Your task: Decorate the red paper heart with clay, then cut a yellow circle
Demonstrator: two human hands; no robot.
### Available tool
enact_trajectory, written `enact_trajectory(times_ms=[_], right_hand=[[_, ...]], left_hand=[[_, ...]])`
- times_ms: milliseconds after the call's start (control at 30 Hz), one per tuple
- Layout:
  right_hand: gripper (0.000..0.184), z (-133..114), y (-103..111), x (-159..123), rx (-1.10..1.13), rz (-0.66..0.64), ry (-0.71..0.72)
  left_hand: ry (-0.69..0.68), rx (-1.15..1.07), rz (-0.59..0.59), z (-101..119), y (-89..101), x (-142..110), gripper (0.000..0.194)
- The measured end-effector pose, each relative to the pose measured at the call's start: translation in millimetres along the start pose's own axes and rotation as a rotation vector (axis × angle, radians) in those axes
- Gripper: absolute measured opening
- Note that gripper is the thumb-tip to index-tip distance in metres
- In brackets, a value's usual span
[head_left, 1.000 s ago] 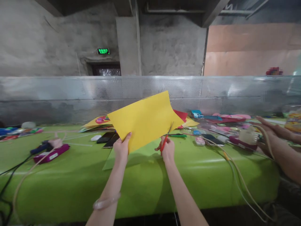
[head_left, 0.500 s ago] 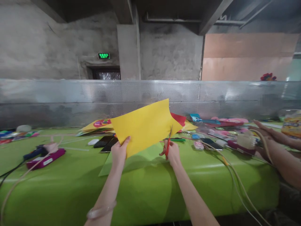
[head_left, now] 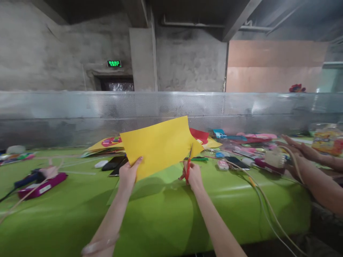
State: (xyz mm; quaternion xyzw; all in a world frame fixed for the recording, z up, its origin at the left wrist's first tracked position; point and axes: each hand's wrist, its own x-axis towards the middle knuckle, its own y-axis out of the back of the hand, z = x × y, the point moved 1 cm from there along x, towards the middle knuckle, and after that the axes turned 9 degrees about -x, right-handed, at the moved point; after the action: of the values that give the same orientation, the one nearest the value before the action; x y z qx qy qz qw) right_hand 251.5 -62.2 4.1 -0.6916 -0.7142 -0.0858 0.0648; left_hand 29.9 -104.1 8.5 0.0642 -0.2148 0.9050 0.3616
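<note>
A large yellow sheet of paper (head_left: 158, 148) is raised above the table, pinched at its lower left corner by my left hand (head_left: 129, 172), thumb on the near face. My right hand (head_left: 193, 175) is closed around red-handled scissors (head_left: 188, 167). Their blades point up and meet the sheet near its lower right side, where a flap of paper sticks out to the right. Under the sheet, a pale green sheet (head_left: 150, 191) lies on the table. Behind it, a red piece of paper (head_left: 198, 135) shows past the right edge.
A green-covered table (head_left: 88, 214) holds dark phones (head_left: 114, 163), a white oval case (head_left: 101, 164), a purple power strip (head_left: 43, 185) and cables (head_left: 264, 194). Stacked yellow papers (head_left: 105, 143) lie behind. At right are another person's hands (head_left: 302, 153). A perforated metal screen (head_left: 160, 103) borders the back.
The whole view has shifted, so things appear slightly further left. Both hands keep their holds on the yellow sheet and the scissors; the sheet's tilt looks nearly the same.
</note>
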Motion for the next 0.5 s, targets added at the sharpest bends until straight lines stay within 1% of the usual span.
enact_trajectory(times_ms=[67,133,267,367,500], right_hand=[[0.022,-0.3,-0.8,-0.3,-0.010,-0.009,0.004],[0.022,-0.9,-1.1,-0.9,-0.013,-0.012,-0.024],[0.023,-4.0,-1.0,-3.0,-0.007,-0.018,-0.044],[0.022,-6.2,-1.0,-4.8,0.007,-0.025,-0.040],[0.023,-5.0,-1.2,-4.8,0.025,-0.018,-0.087]], left_hand=[[0.032,-0.004,-0.005,4.8,2.6,-0.4,0.035],[0.050,-0.016,-0.019,6.7,4.4,0.4,0.033],[0.039,-0.093,-0.042,1.1,5.4,6.3,0.034],[0.043,-0.175,-0.019,-2.8,4.5,9.2,0.031],[0.075,-0.274,0.000,2.3,2.8,5.4,0.023]])
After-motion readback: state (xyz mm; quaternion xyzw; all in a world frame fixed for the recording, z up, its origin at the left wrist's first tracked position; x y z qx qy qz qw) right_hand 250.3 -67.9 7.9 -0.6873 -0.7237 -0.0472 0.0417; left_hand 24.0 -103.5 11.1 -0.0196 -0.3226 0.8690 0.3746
